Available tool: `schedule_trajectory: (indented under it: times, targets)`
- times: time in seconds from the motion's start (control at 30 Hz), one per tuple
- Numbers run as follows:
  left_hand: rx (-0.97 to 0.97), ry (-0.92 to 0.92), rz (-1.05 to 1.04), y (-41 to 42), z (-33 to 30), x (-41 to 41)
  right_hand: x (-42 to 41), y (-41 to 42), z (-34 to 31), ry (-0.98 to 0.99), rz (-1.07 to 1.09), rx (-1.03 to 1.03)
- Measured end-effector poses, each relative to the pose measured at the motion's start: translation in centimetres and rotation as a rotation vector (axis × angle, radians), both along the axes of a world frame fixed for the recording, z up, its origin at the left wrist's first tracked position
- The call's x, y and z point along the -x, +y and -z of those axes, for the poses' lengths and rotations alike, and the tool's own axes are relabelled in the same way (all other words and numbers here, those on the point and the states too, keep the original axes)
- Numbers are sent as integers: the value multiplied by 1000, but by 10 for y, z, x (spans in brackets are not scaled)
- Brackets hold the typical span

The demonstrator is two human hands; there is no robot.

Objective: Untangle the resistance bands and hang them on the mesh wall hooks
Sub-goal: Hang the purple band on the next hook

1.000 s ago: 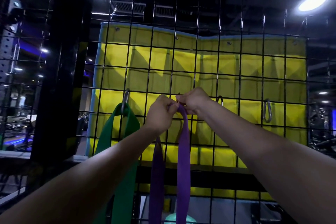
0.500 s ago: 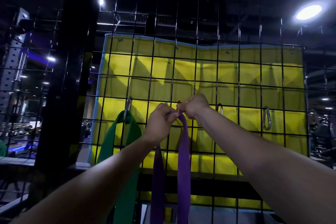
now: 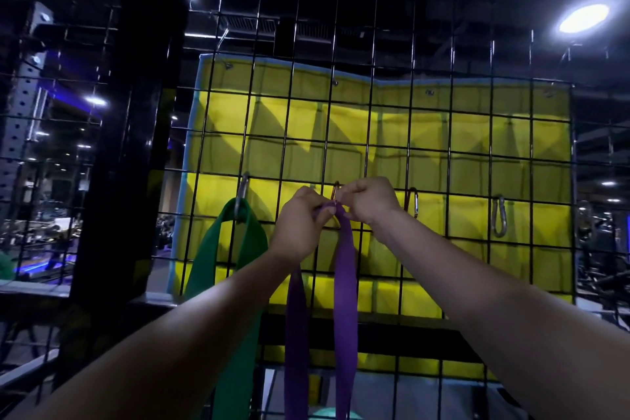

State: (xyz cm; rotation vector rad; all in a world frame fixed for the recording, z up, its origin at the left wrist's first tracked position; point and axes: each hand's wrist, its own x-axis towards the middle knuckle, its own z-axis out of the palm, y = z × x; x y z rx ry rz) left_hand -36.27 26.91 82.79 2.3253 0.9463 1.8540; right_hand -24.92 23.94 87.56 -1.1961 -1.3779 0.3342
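Head view, looking up at the black mesh wall backed by a yellow mat: the left hand and right hand meet at a carabiner hook, both with fingers curled and pinching the top fold of the purple resistance band, whose two flat strands hang straight down between the forearms. A green resistance band already hangs from the carabiner hook to its left, and two more carabiner hooks to the right, one nearer and one farther, hang bare. Whether the purple loop has passed the hook's gate is hidden behind the knuckles. The band looks light, limp and rubbery, so it should drape and fold readily but may grip metal and bunch; I would judge the best hold to be right at the top of the loop, pinched narrow on either side of the hook, so the fold can slip through the gate.
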Motion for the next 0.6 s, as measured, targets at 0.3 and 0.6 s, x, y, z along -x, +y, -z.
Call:
schedule_trajectory:
  times: [0.3, 0.6]
  targets:
    - [154, -31, -21, -20, 43, 5, -7, -12, 62, -442, 197, -92]
    - [208, 48, -99, -48, 94, 5, -11, -30, 128, -436, 124, -82]
